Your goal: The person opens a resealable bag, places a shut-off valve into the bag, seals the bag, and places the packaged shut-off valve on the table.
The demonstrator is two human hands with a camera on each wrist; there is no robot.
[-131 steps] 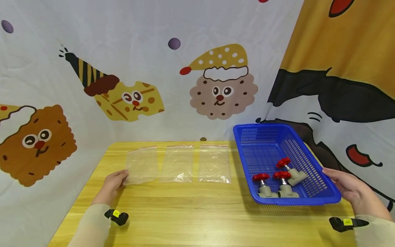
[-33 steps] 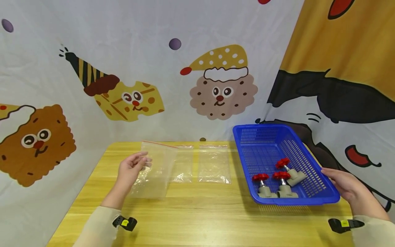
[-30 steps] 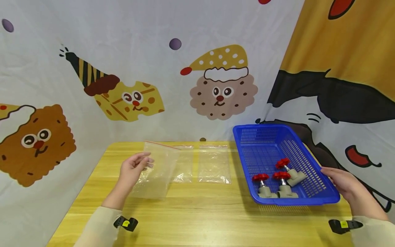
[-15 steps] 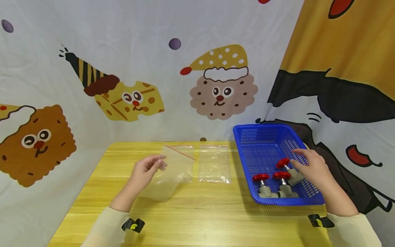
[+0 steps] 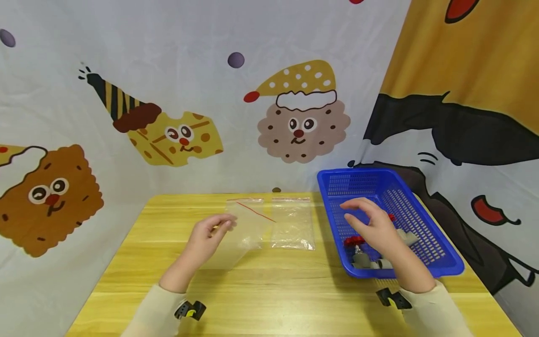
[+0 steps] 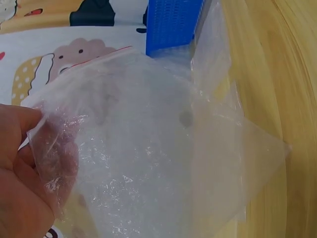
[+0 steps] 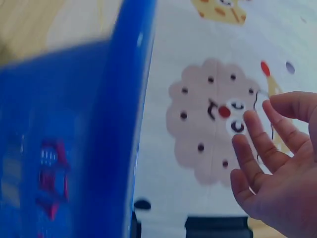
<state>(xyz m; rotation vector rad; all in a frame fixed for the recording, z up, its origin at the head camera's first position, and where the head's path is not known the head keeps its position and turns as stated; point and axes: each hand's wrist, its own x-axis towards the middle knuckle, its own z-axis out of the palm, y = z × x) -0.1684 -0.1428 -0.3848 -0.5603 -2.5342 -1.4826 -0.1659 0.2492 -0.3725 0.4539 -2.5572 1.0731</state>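
My left hand [image 5: 208,238] pinches a clear zip bag [image 5: 248,229] by its left edge between thumb and fingers. The bag hangs tilted above the table, its red zip line sloping down to the right. In the left wrist view the same bag [image 6: 143,148] spreads out from the fingers. My right hand [image 5: 375,229] hovers over the blue basket [image 5: 347,215], fingers apart and holding nothing. Below it, valves with red handwheels and grey bodies lie in the basket, partly hidden by the hand; one valve [image 5: 360,257] shows at the front left.
Two more clear zip bags lie flat on the wooden table [image 5: 269,299]; the right one [image 5: 292,224] shows whole, and the other [image 5: 246,200] is partly behind the held bag. A printed curtain [image 5: 189,47] hangs along the table's back.
The left hand has lifted the leftmost bag from the table and carried it right. My right hand has let go of the basket's right rim and moved left over the basket.
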